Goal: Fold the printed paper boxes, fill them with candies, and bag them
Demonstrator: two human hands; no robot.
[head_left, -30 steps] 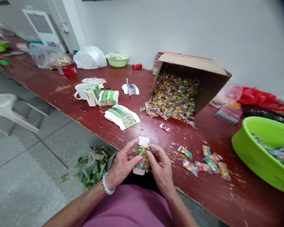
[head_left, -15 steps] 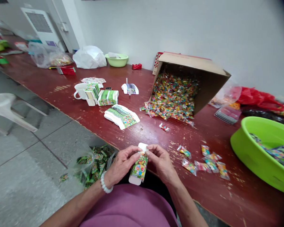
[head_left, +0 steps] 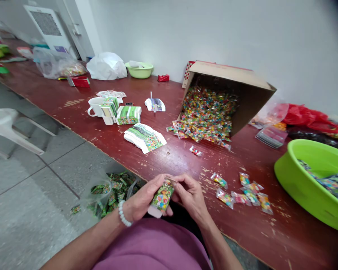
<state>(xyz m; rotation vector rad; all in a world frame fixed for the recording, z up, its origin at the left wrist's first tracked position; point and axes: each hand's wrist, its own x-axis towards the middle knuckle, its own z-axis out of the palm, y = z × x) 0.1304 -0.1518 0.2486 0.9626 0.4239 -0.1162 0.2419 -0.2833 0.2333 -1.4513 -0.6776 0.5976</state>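
Both hands meet at the near edge of the dark red table [head_left: 169, 157], over my lap. My left hand [head_left: 143, 200] wraps around a small green printed carton [head_left: 161, 198], which tilts with its white bottom flap toward me. My right hand [head_left: 189, 195] pinches the carton's top end, fingers closed on the flap. Several small wrapped candy packets [head_left: 243, 192] lie on the table just right of my right hand.
A cardboard box [head_left: 231, 80] lies on its side spilling wrapped candies. Flat carton blanks [head_left: 145, 137], folded cartons [head_left: 129, 115] and a white mug [head_left: 95, 107] sit left of centre. A green basin [head_left: 310, 180] stands at the right; a bag of cartons [head_left: 112, 191] hangs below the table edge.
The carton's white top flap, standing up a second ago, is now folded down under my right fingers. The carton has tilted and sunk a little toward my lap.
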